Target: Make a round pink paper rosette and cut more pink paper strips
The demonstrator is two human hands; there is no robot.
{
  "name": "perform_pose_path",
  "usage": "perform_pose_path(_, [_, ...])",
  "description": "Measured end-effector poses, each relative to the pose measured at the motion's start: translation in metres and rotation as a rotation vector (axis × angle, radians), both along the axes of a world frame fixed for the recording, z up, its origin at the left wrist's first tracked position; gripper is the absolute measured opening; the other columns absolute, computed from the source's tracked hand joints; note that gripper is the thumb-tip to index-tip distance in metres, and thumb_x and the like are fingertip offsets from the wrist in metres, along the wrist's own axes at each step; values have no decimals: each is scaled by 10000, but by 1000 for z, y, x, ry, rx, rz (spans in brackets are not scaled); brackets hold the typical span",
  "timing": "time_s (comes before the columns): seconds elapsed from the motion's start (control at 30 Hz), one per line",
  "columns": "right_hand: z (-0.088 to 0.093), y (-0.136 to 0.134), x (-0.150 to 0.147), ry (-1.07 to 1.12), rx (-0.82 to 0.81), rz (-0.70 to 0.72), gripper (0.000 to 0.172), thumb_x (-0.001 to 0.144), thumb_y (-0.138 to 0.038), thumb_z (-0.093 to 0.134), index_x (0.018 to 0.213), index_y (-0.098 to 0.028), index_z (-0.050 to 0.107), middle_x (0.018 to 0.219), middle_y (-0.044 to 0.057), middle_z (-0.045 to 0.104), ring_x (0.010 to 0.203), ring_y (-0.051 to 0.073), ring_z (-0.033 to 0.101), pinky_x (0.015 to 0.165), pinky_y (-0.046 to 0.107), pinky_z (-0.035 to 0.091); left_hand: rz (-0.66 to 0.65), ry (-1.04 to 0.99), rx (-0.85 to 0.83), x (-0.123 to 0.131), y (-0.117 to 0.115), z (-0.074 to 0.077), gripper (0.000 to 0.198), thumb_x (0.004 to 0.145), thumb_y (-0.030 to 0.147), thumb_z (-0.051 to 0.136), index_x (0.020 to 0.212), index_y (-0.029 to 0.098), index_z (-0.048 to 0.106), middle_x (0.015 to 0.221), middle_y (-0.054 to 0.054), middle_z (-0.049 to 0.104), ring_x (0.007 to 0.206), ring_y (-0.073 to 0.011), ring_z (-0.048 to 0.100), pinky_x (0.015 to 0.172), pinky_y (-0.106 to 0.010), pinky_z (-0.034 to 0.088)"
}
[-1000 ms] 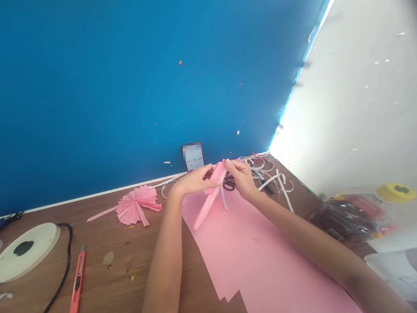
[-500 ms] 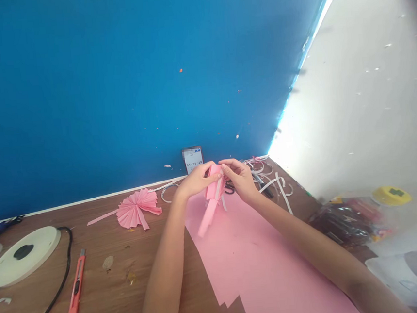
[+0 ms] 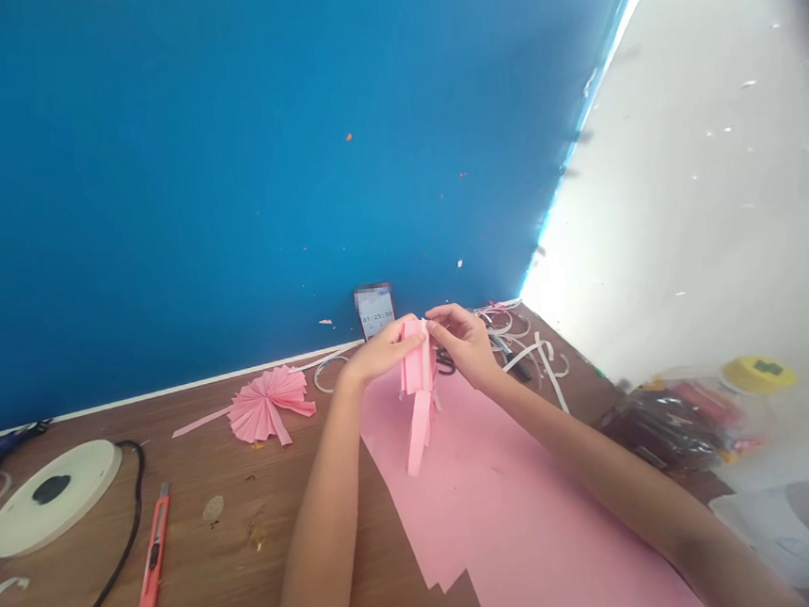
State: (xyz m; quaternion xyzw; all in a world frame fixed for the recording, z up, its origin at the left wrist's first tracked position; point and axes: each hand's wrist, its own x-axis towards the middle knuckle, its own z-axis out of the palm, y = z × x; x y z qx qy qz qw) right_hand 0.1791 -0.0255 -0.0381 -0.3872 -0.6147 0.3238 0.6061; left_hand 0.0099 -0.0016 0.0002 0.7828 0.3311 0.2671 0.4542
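Observation:
Both hands meet over a folded pink paper piece (image 3: 416,369), raised above the pink sheet (image 3: 492,494). My left hand (image 3: 384,348) pinches its top from the left, thumb lying across the front. From the right, my right hand (image 3: 461,341) has thumb and finger pressed on its upper edge, where a thin white strip (image 3: 425,330) shows. A narrow folded pink strip (image 3: 420,434) hangs down from the piece. Off to the left lies a pleated pink paper fan (image 3: 268,405) with strips attached.
A phone (image 3: 375,311) showing a timer leans on the blue wall. At left lie a red box cutter (image 3: 152,562), a black cable (image 3: 110,584) and a white disc (image 3: 53,499). White strips (image 3: 544,362) curl behind my right hand. Plastic packets (image 3: 683,416) sit at right.
The folded paper piece has turned slightly, and its dangling strip now hangs more upright, having swung to the right. Both hands keep nearly the same place.

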Motion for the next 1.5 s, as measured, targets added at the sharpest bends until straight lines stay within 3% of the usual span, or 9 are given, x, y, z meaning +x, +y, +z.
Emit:
perform_pose_path(0.2, [11,-4,6,-236,152,-93,222,882,-353,523,1056,-235,596,951,39,613,737,146,569,669,295,482,-3,-61,-114,-4,-3,2,278,841,418,476,891,149,522,852,-27,582,790,-151,551,706,-254,419])
perform_pose_path(0.4, [23,-6,11,-539,406,7,252,927,-269,457,1156,-257,559,999,54,638,861,180,572,775,338,458,-40,-17,-141,-9,-5,6,232,809,336,498,876,136,594,881,-33,624,819,-160,559,728,-257,416])
perform_pose_path(0.53, [27,-7,13,-717,452,92,270,943,-243,428,1178,-258,560,922,50,647,854,191,552,786,351,432,-106,-25,-146,-11,-4,6,273,836,349,451,787,129,604,856,-41,634,851,-165,556,786,-263,410])
perform_pose_path(0.67, [27,-4,16,-804,506,131,298,954,-242,404,1216,-253,546,931,64,645,836,200,531,766,357,407,-66,-17,-182,-12,-2,3,304,833,378,463,878,126,627,864,-44,643,831,-166,561,754,-260,414])
perform_pose_path(0.8, [26,-2,16,-891,513,125,317,960,-220,375,1227,-256,543,921,69,636,848,213,512,753,356,384,-64,-27,-213,-14,1,0,343,845,375,439,945,120,646,859,-50,657,799,-160,559,713,-251,407])
perform_pose_path(0.97, [27,-4,14,-974,506,99,363,960,-190,340,1285,-242,492,898,72,620,845,218,498,736,347,378,-67,-49,-214,-13,3,-2,303,826,329,461,946,134,661,885,-42,664,848,-165,566,788,-264,418])
perform_pose_path(1.23, [25,-5,12,-990,473,67,377,949,-164,350,1298,-232,476,920,81,619,828,224,476,723,342,363,-54,-18,-231,-17,4,-4,318,831,319,401,948,139,636,840,-29,618,763,-140,537,751,-260,426])
perform_pose_path(1.4, [22,-5,9,-986,439,95,427,919,-99,354,1317,-223,442,893,70,600,827,224,466,726,336,362,85,56,-186,-17,7,-10,346,813,340,410,1003,132,611,977,-55,614,896,-168,538,780,-270,428])
perform_pose_path(1.5, [22,-6,7,-983,442,68,419,924,-107,342,1316,-217,441,890,75,591,827,225,464,723,336,360,84,64,-186,-17,4,-6,355,814,344,394,1002,133,609,953,-50,618,884,-173,542,767,-274,433])
